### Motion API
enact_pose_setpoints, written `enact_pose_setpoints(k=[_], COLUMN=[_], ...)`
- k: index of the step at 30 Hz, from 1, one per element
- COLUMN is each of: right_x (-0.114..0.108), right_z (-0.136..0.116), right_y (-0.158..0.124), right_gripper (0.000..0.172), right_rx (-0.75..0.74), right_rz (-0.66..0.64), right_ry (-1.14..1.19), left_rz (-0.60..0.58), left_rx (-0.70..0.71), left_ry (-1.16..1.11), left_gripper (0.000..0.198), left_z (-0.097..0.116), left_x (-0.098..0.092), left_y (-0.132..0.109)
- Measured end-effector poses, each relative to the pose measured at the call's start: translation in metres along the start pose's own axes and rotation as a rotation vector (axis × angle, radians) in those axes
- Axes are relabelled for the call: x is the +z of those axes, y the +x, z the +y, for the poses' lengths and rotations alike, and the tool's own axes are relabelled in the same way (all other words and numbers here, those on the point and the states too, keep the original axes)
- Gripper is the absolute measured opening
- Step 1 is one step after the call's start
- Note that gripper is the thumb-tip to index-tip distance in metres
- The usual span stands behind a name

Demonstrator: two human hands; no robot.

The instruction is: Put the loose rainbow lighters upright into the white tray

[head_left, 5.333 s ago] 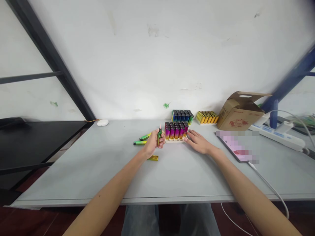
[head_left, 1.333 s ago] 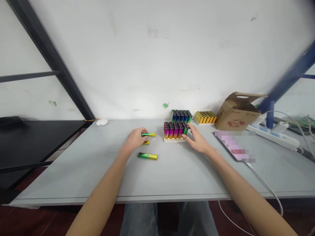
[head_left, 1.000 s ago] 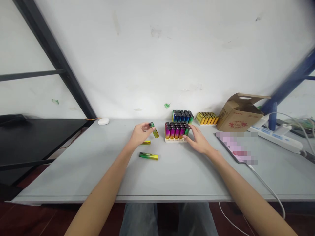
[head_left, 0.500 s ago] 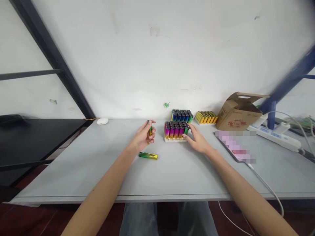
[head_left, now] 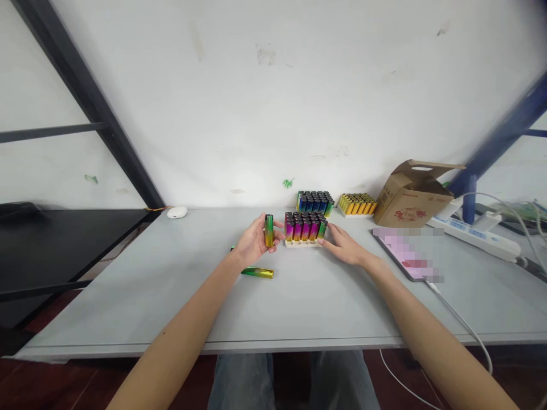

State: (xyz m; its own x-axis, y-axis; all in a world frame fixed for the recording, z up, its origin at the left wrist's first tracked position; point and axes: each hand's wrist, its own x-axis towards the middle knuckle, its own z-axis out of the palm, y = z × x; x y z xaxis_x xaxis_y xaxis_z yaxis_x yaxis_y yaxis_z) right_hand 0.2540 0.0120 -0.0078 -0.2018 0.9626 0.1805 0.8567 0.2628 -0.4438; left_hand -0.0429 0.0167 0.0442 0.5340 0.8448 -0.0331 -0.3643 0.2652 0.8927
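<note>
My left hand (head_left: pixel 253 242) is closed round a green-to-yellow metallic lighter (head_left: pixel 269 232), which it keeps upright just left of a white rack (head_left: pixel 299 245). In the rack stand rows of pink-and-gold lighters (head_left: pixel 305 229), with a green one (head_left: pixel 322 229) at the front right. My right hand (head_left: pixel 345 246) grips the rack's right end, thumb at the front corner and fingers along the side. Another green-and-yellow lighter (head_left: pixel 260 272) lies flat on the table below my left hand. A dark green end of something peeks out left of that wrist, mostly hidden.
Behind stand a block of blue and green lighters (head_left: pixel 315 203) and a tray of yellow cylinders (head_left: pixel 357 204). To the right are an open cardboard box (head_left: pixel 412 199), a phone (head_left: pixel 404 253) with its cable and a power strip (head_left: pixel 478 236). A white earbud case (head_left: pixel 176 212) lies back left.
My left hand has moved right, closer to the rack, and its lighter now stands more visibly upright. My right hand stays at the rack's right end, its thumb slightly lower.
</note>
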Motion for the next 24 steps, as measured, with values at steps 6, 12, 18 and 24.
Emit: enact_pose_setpoints(k=[6, 12, 18, 24], right_x=[0.003, 0.003, 0.005, 0.006], right_z=[-0.007, -0.008, -0.007, -0.007], right_y=[-0.001, 0.0, 0.0, -0.001], right_gripper=[0.072, 0.072, 0.071, 0.074], right_rx=[-0.076, -0.068, -0.076, -0.073], right_rz=[-0.032, -0.056, -0.051, -0.031], right_ry=[-0.121, -0.164, -0.18, -0.186], left_rz=[-0.012, 0.076, 0.02, 0.035], left_rx=[-0.005, -0.006, 0.005, -0.01], left_ry=[0.031, 0.057, -0.047, -0.124], left_gripper=[0.049, 0.05, 0.054, 0.052], left_z=[-0.003, -0.016, -0.017, -0.017], left_x=[0.005, 0.008, 0.011, 0.014], left_y=[0.0, 0.005, 0.007, 0.006])
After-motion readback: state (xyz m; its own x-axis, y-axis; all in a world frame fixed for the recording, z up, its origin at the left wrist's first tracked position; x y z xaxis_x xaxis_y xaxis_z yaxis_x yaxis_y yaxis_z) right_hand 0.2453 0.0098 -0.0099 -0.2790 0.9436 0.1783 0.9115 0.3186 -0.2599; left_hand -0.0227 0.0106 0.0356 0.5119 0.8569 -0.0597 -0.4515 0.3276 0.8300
